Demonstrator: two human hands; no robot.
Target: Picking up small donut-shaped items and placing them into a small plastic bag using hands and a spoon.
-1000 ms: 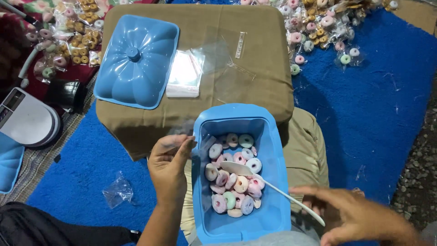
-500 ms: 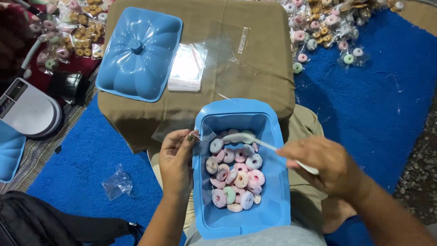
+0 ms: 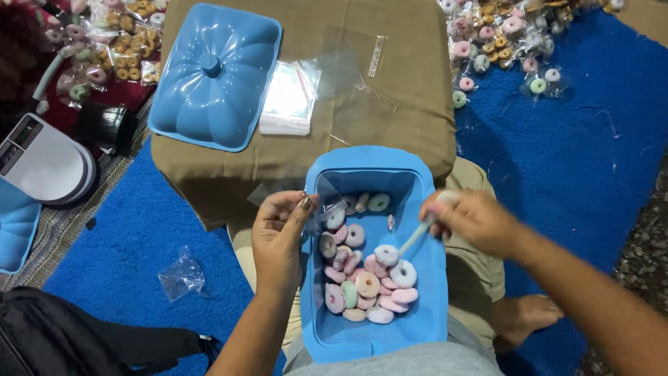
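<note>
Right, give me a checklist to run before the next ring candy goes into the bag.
1. Clear bag held by left hand at the tub's edge: ok.
2. Bag mouth open: cannot tell, the film is too transparent.
3. White spoon gripped in right hand: ok.
4. Spoon tip under a ring candy: ok, it touches one.
5. Blue tub stocked with candies: ok.
6. Blue lid off, lying on the brown cushion: ok.
</note>
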